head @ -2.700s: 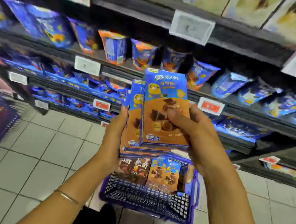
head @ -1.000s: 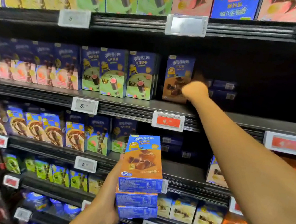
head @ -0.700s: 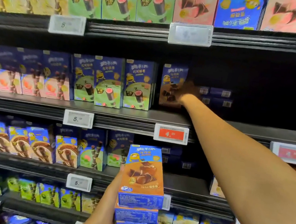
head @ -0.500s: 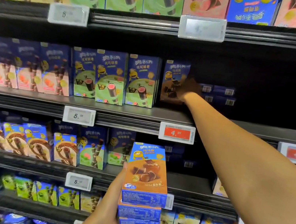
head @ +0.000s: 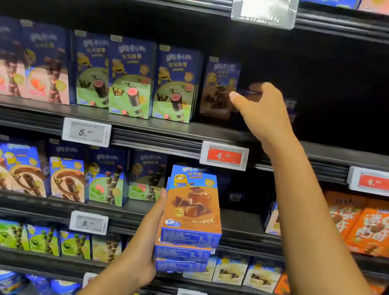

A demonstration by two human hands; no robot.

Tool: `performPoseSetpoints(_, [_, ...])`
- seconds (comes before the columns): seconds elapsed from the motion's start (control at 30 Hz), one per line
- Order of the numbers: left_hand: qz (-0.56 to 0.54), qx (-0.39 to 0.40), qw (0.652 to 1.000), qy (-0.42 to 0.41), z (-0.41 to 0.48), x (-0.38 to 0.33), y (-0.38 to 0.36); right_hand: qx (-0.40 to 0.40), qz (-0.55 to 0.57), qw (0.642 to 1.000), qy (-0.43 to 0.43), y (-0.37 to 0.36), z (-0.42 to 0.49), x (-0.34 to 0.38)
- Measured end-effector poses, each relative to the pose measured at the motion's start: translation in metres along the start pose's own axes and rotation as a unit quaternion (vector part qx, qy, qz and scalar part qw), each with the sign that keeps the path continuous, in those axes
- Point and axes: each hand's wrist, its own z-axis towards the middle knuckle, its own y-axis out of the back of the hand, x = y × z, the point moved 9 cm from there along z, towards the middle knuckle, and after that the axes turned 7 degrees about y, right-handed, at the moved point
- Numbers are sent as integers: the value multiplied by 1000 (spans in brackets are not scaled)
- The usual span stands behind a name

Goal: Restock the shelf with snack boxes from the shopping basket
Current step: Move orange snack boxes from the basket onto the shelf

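My left hand (head: 145, 248) grips a stack of three blue-and-orange snack boxes (head: 191, 219) from the left side, at chest height in front of the lower shelves. A matching snack box (head: 218, 90) stands upright, set back in shadow on the upper shelf (head: 156, 126), right of the green boxes. My right hand (head: 262, 109) hovers just right of that box, with thumb and fingers loosely curved and nothing clearly held. Whether its fingertip touches the box, I cannot tell. The shopping basket is out of view.
Flat dark boxes (head: 291, 106) lie at the back behind my right hand. To their right the upper shelf is dark. Green boxes (head: 174, 86) and pink boxes (head: 36, 65) fill its left part. A red price tag (head: 223, 155) sits on the shelf edge. Orange boxes (head: 375, 227) stand lower right.
My right hand has pulled back from the shelved box and its fingers have loosened. The left hand holds the stack as before. The camera has shifted a little.
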Motion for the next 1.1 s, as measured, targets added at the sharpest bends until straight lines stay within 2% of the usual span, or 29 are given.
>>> performPoseSetpoints(0.1, [9,5,1000,-19,-2,-1,-10,-75,82,990,89,27,-81,20])
performPoseSetpoints(0.17, [9,7,999,-31,-4,0,-15,-72,99,988,90,28,-122,14])
performPoseSetpoints(0.33, [2,-10,998,-62,-9,5,-24,21,111,991,-78,1,-166,-49])
performPoseSetpoints(0.43, [1,-44,995,-92,-14,8,-21,120,154,964,-180,-27,-181,-78])
performPoseSetpoints(0.53, [19,-68,990,-120,-21,11,-21,208,173,942,-201,-47,-194,-83])
performPoseSetpoints(0.73, [37,-82,983,-160,-29,4,-13,248,186,930,-195,-46,-197,-68])
performPoseSetpoints(0.83, [13,-83,984,-158,-28,3,-7,246,167,943,-153,-36,-188,-52])
performPoseSetpoints(0.93, [7,-74,985,-156,-30,1,-7,226,201,948,-98,-17,-171,-29])
performPoseSetpoints(1.1, [-11,-87,985,-148,-32,-3,-3,101,277,954,-61,31,-109,-5])
